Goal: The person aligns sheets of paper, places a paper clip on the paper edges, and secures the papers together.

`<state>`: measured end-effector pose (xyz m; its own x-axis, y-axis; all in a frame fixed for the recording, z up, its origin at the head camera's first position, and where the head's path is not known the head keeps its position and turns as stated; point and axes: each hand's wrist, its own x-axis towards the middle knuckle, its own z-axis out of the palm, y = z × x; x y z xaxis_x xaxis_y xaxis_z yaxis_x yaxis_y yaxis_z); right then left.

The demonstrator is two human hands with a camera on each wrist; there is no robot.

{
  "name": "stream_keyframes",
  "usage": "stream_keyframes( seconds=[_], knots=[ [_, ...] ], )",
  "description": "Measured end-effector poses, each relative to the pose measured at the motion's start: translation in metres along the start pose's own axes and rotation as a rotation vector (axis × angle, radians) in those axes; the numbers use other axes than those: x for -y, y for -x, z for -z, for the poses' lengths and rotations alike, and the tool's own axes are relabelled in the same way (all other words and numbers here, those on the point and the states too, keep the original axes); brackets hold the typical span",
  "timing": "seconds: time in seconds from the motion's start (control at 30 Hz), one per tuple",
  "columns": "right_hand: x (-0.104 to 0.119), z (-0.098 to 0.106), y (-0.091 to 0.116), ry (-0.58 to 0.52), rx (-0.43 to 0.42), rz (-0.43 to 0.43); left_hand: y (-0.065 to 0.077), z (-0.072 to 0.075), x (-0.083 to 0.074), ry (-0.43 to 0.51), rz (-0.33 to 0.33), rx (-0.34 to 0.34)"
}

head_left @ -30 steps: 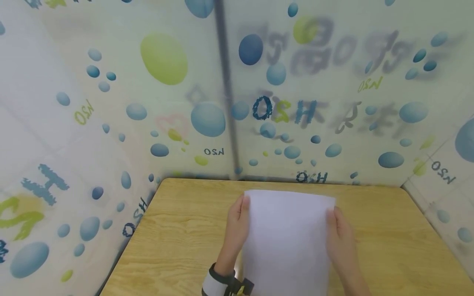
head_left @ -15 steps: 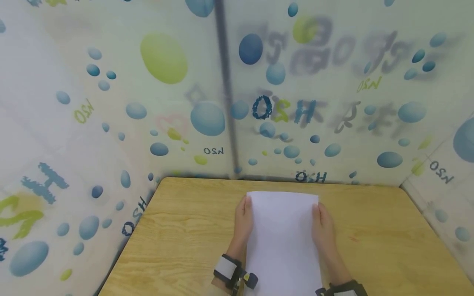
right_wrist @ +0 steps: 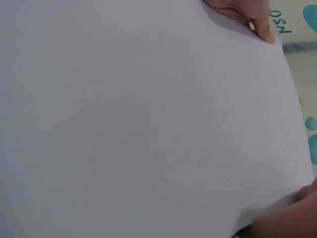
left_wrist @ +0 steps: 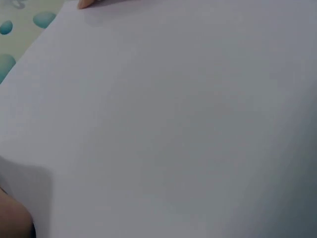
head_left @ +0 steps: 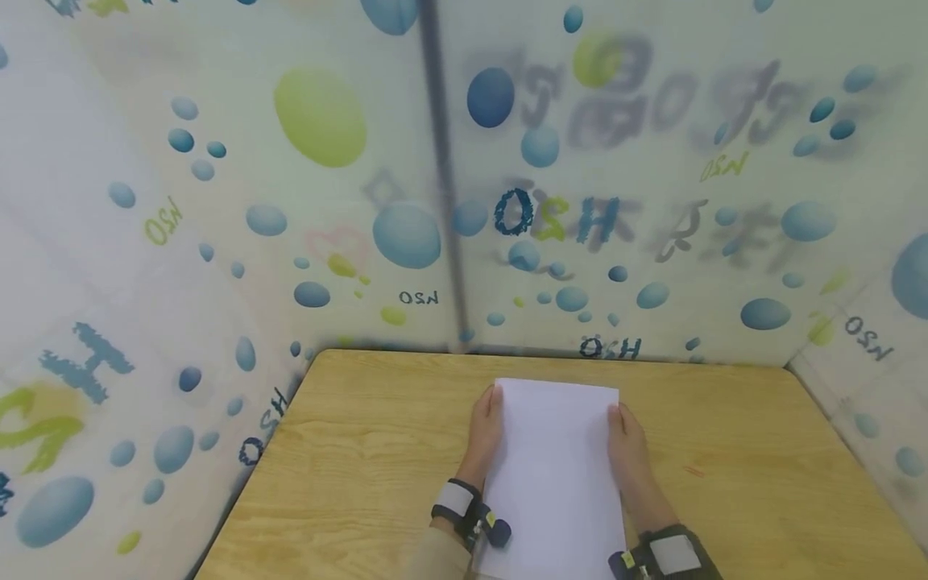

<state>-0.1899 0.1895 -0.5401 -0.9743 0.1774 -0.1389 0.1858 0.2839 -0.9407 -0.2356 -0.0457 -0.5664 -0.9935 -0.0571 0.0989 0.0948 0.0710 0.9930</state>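
Observation:
A blank white sheet of paper (head_left: 558, 467) is held upright over the table in the head view, its top edge towards the back wall. My left hand (head_left: 484, 431) grips its left edge near the upper corner. On the opposite edge my right hand (head_left: 629, 447) pinches the sheet, thumb in front and the other fingers hidden behind. The paper (left_wrist: 163, 119) fills most of the left wrist view. Across the right wrist view the same paper (right_wrist: 148, 119) spreads wide, with my left hand (right_wrist: 247, 12) at its upper corner and part of my right hand (right_wrist: 287, 218) low at the right.
Below lies a wooden table (head_left: 348, 459) with a small reddish mark (head_left: 694, 470) to the right. Walls printed with blue and green bubbles (head_left: 321, 117) and lettering enclose it at the back and sides. Each wrist wears a strapped camera (head_left: 496, 532).
Both hands have come closer together, the right hand moving left and the left hand slightly right. The paper looks narrower and its top edge sits slightly lower. Both hands keep their hold.

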Motion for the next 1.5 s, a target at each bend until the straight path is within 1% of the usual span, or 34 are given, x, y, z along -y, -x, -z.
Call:
stream_keyframes(
  seconds=[0.1, 0.23, 0.27, 0.3, 0.37, 0.47, 0.5, 0.57, 0.63, 0.73, 0.8, 0.87, 0.93, 1.0, 1.07, 1.13, 1.2, 1.3, 1.37, 1.5],
  knots=[
    [-0.002, 0.002, -0.003, -0.007, 0.026, -0.035, -0.004, -0.002, 0.002, -0.021, -0.029, -0.01],
    [-0.001, 0.004, -0.008, -0.003, 0.04, -0.031, -0.004, -0.001, 0.0, -0.055, -0.042, -0.048],
    [-0.001, 0.005, -0.01, 0.006, 0.036, -0.027, -0.002, 0.001, -0.006, -0.055, -0.047, -0.051],
    [-0.002, 0.006, -0.011, 0.01, 0.036, -0.031, -0.002, 0.001, -0.006, -0.051, -0.049, -0.056],
    [-0.003, 0.01, -0.012, 0.021, 0.038, -0.027, -0.003, -0.001, -0.006, -0.052, -0.046, -0.06],
    [-0.005, 0.018, -0.009, 0.053, 0.012, -0.019, -0.004, -0.005, -0.004, -0.057, -0.034, -0.062],
    [-0.005, 0.021, -0.007, 0.067, -0.002, -0.007, -0.006, -0.008, 0.001, -0.067, -0.03, -0.065],
    [-0.004, 0.029, -0.004, 0.123, -0.049, 0.034, -0.005, -0.009, 0.002, -0.082, -0.025, -0.064],
    [-0.002, 0.04, -0.001, 0.175, -0.092, 0.076, -0.005, -0.01, 0.004, -0.09, -0.052, -0.064],
    [0.0, 0.064, 0.003, 0.31, -0.126, 0.143, -0.004, -0.011, 0.008, -0.089, -0.085, -0.06],
    [0.001, 0.084, 0.006, 0.418, -0.106, 0.172, -0.003, -0.01, 0.008, -0.084, -0.101, -0.054],
    [-0.001, 0.104, 0.008, 0.527, -0.064, 0.19, -0.003, -0.01, 0.007, -0.082, -0.099, -0.049],
    [-0.004, 0.121, 0.007, 0.611, -0.006, 0.205, -0.003, -0.009, 0.006, -0.088, -0.095, -0.05],
    [-0.008, 0.134, 0.005, 0.675, 0.058, 0.219, -0.003, -0.008, 0.005, -0.097, -0.09, -0.055],
    [-0.011, 0.143, 0.004, 0.719, 0.109, 0.21, -0.003, -0.007, 0.005, -0.106, -0.079, -0.061],
    [-0.013, 0.147, 0.004, 0.762, 0.157, 0.181, -0.004, -0.006, 0.005, -0.112, -0.077, -0.066],
    [-0.014, 0.149, 0.006, 0.766, 0.204, 0.104, -0.004, -0.005, 0.005, -0.113, -0.07, -0.062],
    [-0.014, 0.147, 0.01, 0.754, 0.238, 0.008, -0.004, -0.005, 0.007, -0.116, -0.074, -0.058],
    [-0.014, 0.145, 0.011, 0.757, 0.242, -0.009, -0.004, -0.005, 0.007, -0.118, -0.073, -0.057],
    [-0.016, 0.141, 0.011, 0.8, 0.234, 0.01, -0.003, -0.005, 0.006, -0.125, -0.077, -0.067]
  ],
)
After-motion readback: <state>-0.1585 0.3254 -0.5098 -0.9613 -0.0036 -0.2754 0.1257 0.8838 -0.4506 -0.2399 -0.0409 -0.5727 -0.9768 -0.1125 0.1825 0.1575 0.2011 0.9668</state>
